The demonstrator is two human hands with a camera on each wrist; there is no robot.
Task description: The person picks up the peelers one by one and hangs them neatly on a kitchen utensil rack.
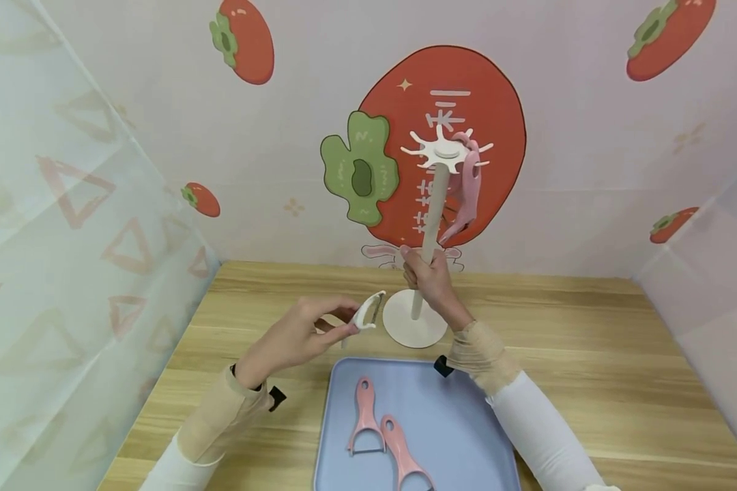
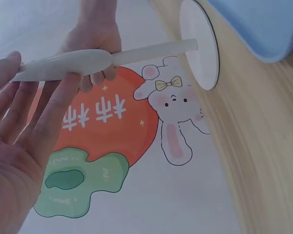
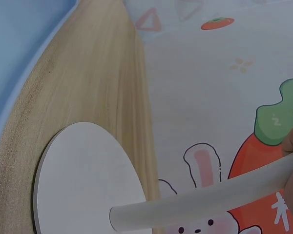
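Observation:
A white peeler (image 1: 361, 318) is pinched between the thumb and fingers of my left hand (image 1: 297, 335), its blade end pointing right, just left of the stand. In the left wrist view its smooth white handle (image 2: 63, 65) lies across the fingertips. My right hand (image 1: 428, 276) grips the pole (image 1: 436, 211) of a white stand with a ring of hooks (image 1: 445, 150) on top. At the right of that ring hangs a pink peeler (image 1: 470, 184). The round base (image 1: 405, 331) is on the table, also filling the lower left of the right wrist view.
A blue tray (image 1: 460, 429) lies in front of the stand on the wooden table (image 1: 589, 354). On the tray are two pink peelers, one (image 1: 366, 412) to the left and another (image 1: 399, 450) nearer the front. A patterned wall (image 1: 565, 225) stands behind.

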